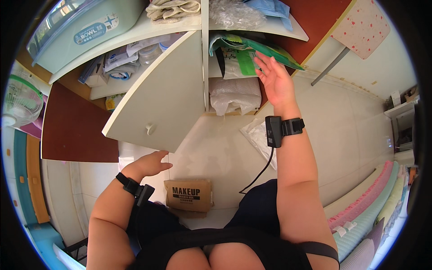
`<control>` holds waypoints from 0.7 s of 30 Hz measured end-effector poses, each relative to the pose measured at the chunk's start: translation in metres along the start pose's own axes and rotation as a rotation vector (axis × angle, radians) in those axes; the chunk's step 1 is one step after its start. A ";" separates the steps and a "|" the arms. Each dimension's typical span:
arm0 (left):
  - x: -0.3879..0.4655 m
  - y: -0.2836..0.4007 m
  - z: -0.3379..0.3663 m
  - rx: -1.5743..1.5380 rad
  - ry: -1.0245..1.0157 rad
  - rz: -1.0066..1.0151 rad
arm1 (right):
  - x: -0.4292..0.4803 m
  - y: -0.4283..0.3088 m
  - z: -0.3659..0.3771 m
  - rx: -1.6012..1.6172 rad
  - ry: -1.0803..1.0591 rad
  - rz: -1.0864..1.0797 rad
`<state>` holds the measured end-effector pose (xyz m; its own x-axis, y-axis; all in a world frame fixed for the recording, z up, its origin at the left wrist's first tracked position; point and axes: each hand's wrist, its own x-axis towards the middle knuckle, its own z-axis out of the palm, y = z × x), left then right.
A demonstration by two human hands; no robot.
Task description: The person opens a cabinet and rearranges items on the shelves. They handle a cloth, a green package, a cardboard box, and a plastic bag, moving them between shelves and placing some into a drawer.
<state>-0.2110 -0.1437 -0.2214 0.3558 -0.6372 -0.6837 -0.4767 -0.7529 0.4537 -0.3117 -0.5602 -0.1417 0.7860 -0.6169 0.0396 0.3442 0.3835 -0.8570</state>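
My right hand (278,81) is raised at the right-hand shelves, palm turned inward and fingers apart. Its fingertips are beside a green plastic packet (270,52) that juts out over the shelf edge; whether they touch it I cannot tell. Behind the fingers is a white bag with a bright green panel (246,62). On the level below sits a bundle of bubble wrap (236,94). My left hand (152,163) hangs just under the bottom edge of a white cabinet door (162,91), thumb and fingers spread, holding nothing. That door stands ajar, with a round knob (151,129).
A cardboard box (189,195) and a clear plastic bag (256,135) lie on the tiled floor. Behind the door, a shelf holds packets and a clear jar (149,55). Above are a pale plastic tub (91,33) and folded cloth (173,10). Rolled bedding (364,206) is at right.
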 end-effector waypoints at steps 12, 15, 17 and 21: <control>-0.001 -0.002 -0.008 -0.025 0.056 -0.087 | 0.002 0.014 -0.012 -1.069 0.004 -0.402; 0.000 0.000 -0.007 -0.035 0.081 -0.071 | 0.002 0.031 -0.012 -1.413 0.000 -0.718; 0.000 0.000 -0.006 -0.032 0.083 -0.051 | 0.001 0.044 -0.012 -1.575 0.036 -0.700; 0.001 -0.003 -0.004 -0.028 0.095 -0.042 | 0.004 0.068 -0.017 -1.817 0.074 -0.615</control>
<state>-0.2057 -0.1432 -0.2213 0.4502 -0.6171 -0.6454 -0.4380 -0.7825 0.4426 -0.2938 -0.5480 -0.2081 0.7462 -0.4102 0.5243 -0.3837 -0.9086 -0.1648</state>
